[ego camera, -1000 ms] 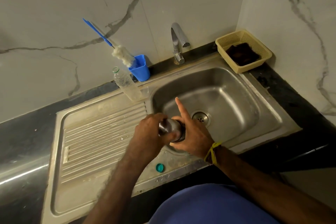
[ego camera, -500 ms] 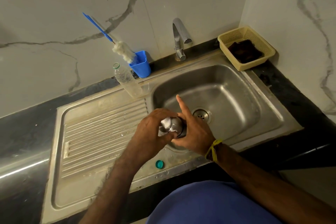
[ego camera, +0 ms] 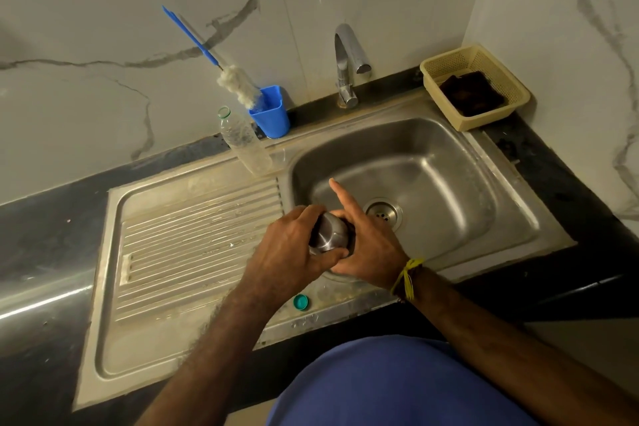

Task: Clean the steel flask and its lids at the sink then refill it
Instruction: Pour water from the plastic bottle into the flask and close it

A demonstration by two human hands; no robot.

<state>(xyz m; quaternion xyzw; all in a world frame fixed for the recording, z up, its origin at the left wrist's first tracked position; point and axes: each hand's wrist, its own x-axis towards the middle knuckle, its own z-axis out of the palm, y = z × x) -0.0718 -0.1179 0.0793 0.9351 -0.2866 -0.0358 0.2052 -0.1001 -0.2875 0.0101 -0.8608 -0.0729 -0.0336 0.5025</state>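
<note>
The dark counter (ego camera: 41, 218) carried a steel sink unit whose ribbed drainboard (ego camera: 193, 245) occupied its left part. At the back edge of the unit, a blue-handled bottle brush (ego camera: 238, 85) with white bristles leaned against the marbled wall, its head resting in a blue cup (ego camera: 271, 112). Just in front of and left of the cup, a clear plastic bottle (ego camera: 247, 145) stood uncapped. A small teal cap (ego camera: 300, 302) lay on the front rim of the unit, near the left forearm. The left hand (ego camera: 287, 256) was closed around the rounded steel lid end of the steel flask (ego camera: 328, 235), fingers and thumb wrapped over it from the left. The flask was held in the air over the front left corner of the sink basin (ego camera: 432, 176), most of its body hidden by both hands. The right hand (ego camera: 370, 249) gripped the flask from the right, its index finger extended straight and pointing toward the back of the basin, the remaining fingers curled on the flask. A yellow thread band (ego camera: 408, 277) circled the right wrist. The drain (ego camera: 383, 213) sat just right of the hands. A chrome tap (ego camera: 347, 66) rose behind the basin; no water was visible at its spout. At the back right corner of the counter stood a cream plastic basket (ego camera: 518, 97) holding a dark scrubbing pad (ego camera: 472, 93).
</note>
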